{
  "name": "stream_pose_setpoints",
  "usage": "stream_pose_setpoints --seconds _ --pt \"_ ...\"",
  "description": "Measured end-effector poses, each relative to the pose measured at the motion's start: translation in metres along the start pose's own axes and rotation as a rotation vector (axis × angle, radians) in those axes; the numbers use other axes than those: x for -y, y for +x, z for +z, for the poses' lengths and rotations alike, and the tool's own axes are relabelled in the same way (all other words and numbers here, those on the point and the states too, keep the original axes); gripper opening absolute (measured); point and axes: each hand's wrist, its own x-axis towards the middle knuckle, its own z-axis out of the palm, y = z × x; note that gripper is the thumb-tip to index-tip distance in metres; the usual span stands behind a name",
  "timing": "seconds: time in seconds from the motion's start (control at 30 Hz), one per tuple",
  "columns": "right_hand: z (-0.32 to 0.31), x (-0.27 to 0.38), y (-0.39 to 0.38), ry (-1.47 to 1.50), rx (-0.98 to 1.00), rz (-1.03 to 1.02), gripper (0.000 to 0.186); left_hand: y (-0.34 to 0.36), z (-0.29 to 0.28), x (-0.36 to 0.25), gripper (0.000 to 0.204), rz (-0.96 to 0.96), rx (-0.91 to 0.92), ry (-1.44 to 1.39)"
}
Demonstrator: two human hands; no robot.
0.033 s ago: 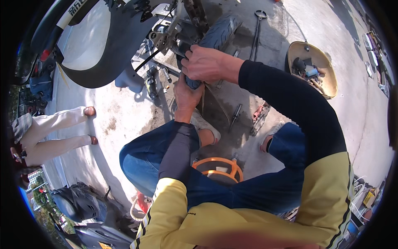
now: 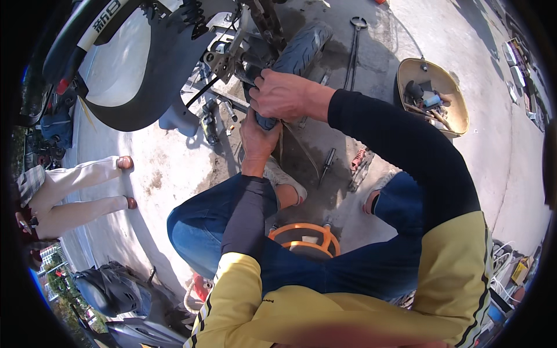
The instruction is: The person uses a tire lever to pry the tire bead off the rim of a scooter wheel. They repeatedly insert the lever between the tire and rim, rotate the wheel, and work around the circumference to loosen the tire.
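A black treaded tyre point(image 2: 306, 47) runs slantwise under a partly stripped scooter point(image 2: 223, 55). At its near end my right hand point(image 2: 281, 95) is closed, its fingers curled over the tyre. Just below, my left hand point(image 2: 258, 139) wraps round the same end from underneath. A small dark part of the tyre shows between the two hands; the fingertips are mostly hidden. Thin brownish strips point(image 2: 303, 145) hang down beside my hands toward the ground.
A dark-handled screwdriver point(image 2: 328, 162) and a red-coiled shock absorber point(image 2: 358, 161) lie by my feet. To the right sits a tan bin point(image 2: 462, 107) of tools. A long metal tool point(image 2: 352, 55) lies beyond. An orange-rimmed stool point(image 2: 306, 227) is under me. Someone in pale trousers point(image 2: 87, 171) stands left.
The whole view has shifted slightly. Both hands keep their grip at the tyre's near end, with no clear change in hold.
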Motion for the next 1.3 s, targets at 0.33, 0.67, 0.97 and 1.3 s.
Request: stream_pose_setpoints --seconds 0.33,0.67,0.97,1.3 --pt "0.096 0.160 -0.117 0.818 -0.412 0.671 0.045 0.007 0.003 -0.042 0.079 0.061 -0.119 0.204" --pt "0.172 0.264 -0.026 1.675 -0.447 1.664 0.058 0.013 0.009 -0.038 0.068 0.097 -0.093 0.238" --pt "0.077 0.310 -0.061 1.469 -0.136 1.842 0.048 0.016 0.000 -0.032 0.070 0.094 -0.104 0.270" --pt "0.036 0.251 -0.143 1.205 0.120 1.497 0.037 0.030 0.004 -0.071 0.080 0.219 -0.057 0.341"
